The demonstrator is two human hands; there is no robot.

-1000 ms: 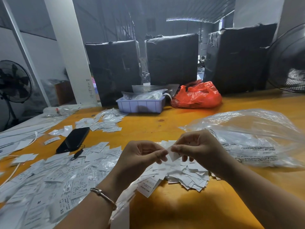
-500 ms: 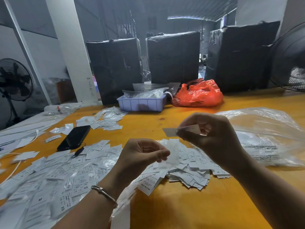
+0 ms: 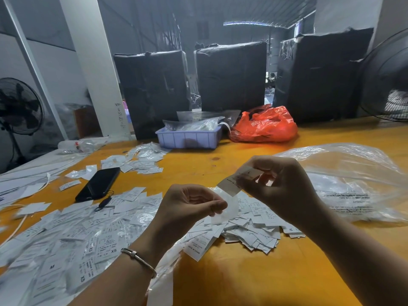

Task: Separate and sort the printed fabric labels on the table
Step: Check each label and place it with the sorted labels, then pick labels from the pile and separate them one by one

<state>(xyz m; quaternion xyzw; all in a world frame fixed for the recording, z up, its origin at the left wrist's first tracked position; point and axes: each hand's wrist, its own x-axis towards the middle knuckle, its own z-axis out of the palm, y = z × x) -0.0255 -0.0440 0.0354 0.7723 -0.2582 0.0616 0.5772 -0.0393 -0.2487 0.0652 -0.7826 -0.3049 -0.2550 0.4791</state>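
Seen from a head-worn camera, two bare hands work just above an orange tabletop in the middle of the frame. The right hand is raised slightly, its thumb and fingers pinching one printed fabric label, held flat and tilted toward the camera, probably so its size letter, an L, can be read before it is sorted. The words "MADE IN CHINA" show along its lower edge. The left hand, lower and left of centre, pinches a thin translucent sleeve between thumb and forefinger; it curls limply below the label and looks like the wrapper the label came out of, held apart for discarding.

Directly under the hands lies a loose heap of bare labels, too many to count. A much larger spread of labels and clear sleeves covers the lower left, with XS and M markings visible. A smaller third scatter sits farther back, left of centre.

Other items, one of each: a black phone left of centre, a lilac plastic tray at the back, a red plastic bag just right of the tray, and a large clear plastic bag on the right. Three black-wrapped bales stand behind the tabletop, and two fans sit at the frame's far edges.
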